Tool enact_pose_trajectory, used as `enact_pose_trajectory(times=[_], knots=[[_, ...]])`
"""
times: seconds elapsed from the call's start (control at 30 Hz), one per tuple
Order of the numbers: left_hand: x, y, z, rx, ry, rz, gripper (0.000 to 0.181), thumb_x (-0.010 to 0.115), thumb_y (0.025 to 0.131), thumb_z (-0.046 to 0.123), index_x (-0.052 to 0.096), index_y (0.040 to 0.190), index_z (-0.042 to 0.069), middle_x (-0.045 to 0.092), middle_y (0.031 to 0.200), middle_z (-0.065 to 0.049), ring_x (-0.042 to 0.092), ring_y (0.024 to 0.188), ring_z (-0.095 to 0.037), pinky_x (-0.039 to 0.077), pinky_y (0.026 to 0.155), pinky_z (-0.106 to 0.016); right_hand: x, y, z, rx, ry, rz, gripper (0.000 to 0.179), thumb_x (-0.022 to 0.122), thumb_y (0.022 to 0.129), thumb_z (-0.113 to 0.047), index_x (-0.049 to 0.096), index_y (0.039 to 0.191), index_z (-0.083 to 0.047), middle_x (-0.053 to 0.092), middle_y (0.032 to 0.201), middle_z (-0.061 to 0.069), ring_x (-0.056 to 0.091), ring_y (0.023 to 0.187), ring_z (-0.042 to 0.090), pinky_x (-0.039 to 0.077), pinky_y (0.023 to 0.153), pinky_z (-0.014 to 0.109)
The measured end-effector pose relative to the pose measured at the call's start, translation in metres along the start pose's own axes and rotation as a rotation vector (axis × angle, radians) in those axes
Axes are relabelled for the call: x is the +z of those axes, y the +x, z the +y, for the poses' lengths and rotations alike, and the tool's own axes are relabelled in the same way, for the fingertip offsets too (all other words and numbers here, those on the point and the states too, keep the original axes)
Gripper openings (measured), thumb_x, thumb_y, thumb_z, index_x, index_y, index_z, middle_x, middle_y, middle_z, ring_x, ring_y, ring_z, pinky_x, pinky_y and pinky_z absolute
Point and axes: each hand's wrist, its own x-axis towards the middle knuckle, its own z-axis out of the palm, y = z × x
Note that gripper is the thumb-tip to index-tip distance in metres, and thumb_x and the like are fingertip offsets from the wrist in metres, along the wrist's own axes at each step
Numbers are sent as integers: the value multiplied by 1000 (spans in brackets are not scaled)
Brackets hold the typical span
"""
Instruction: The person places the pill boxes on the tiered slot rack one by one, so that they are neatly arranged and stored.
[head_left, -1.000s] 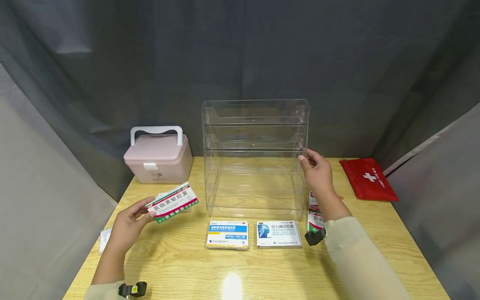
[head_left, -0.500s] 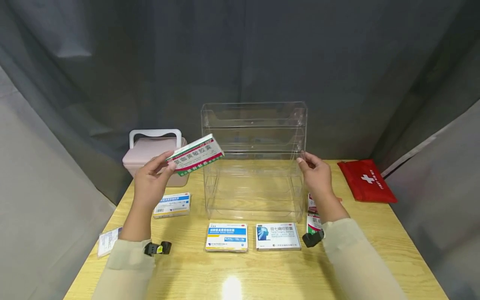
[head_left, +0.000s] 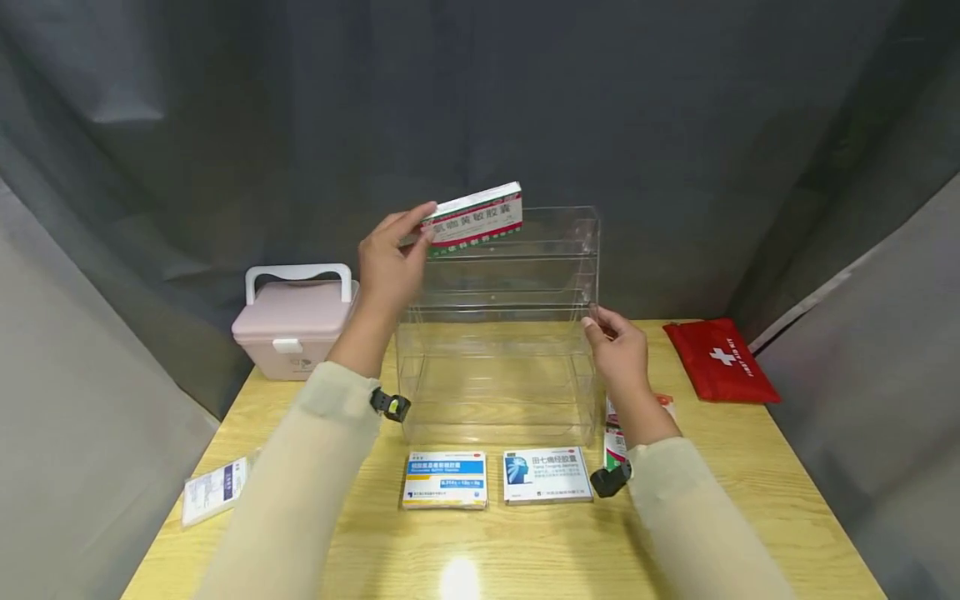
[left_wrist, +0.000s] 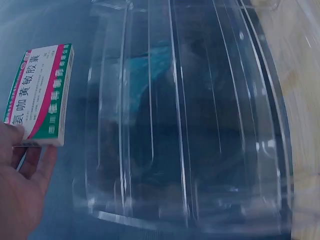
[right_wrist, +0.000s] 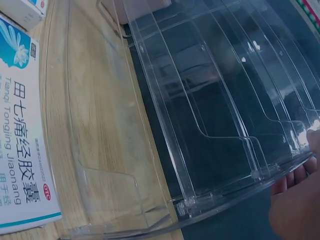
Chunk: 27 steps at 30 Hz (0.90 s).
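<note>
My left hand [head_left: 393, 262] pinches a white, green and red medicine box [head_left: 477, 220] by its left end, held tilted in front of the top of a clear tiered rack [head_left: 498, 392]. In the left wrist view the same medicine box [left_wrist: 42, 90] is seen between thumb and fingers, apart from the rack. My right hand [head_left: 621, 350] grips the rack's right side edge, thumb in front. The right wrist view shows those fingers [right_wrist: 295, 182] at the rack's side wall. Every rack tier in sight holds nothing.
Before the rack lie a blue-and-yellow medicine box [head_left: 444, 481] and a white-and-blue medicine box [head_left: 547, 476]. More boxes [head_left: 615, 446] sit partly behind the right forearm. A pink lidded case [head_left: 296, 329], a flat white packet [head_left: 215, 490] and a red first aid pouch [head_left: 722, 360] stand around.
My left hand has carried the medicine box up and to the right, from above the table at left to the rack's top. The right hand keeps its grip on the rack.
</note>
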Motion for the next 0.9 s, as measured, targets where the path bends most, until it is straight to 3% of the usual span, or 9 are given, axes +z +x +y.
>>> enact_pose_trajectory(times=[0.17,0.37,0.53,0.9], knots=[[28,20,9,52,51,-42,33,68,109,9,76,140,15,74,131,-10,71,104,-23,62,87,-33,1,-1,-4,-13,1,1,44,68,110,-23,66,149,-4,68,147,20,62,132,30,49,89,9],[49,39,12,32,77,-109,35,65,110,10,74,143,17,72,134,-10,67,99,-22,57,82,-32,7,1,-6,-23,21,19,42,68,110,-21,68,147,-3,71,142,22,63,120,25,49,80,6],[57,41,3,-35,118,-171,37,65,109,7,75,143,19,74,134,-9,68,102,-20,56,81,-31,15,-1,-4,-18,25,-1,41,69,109,-21,68,146,-2,71,137,23,60,110,18,49,77,5],[65,41,0,-167,126,-305,40,60,114,15,68,151,28,72,132,-7,54,81,-20,44,67,-31,20,-7,-9,5,17,-31,45,68,110,-28,66,150,-7,70,141,19,60,115,22,50,80,8]])
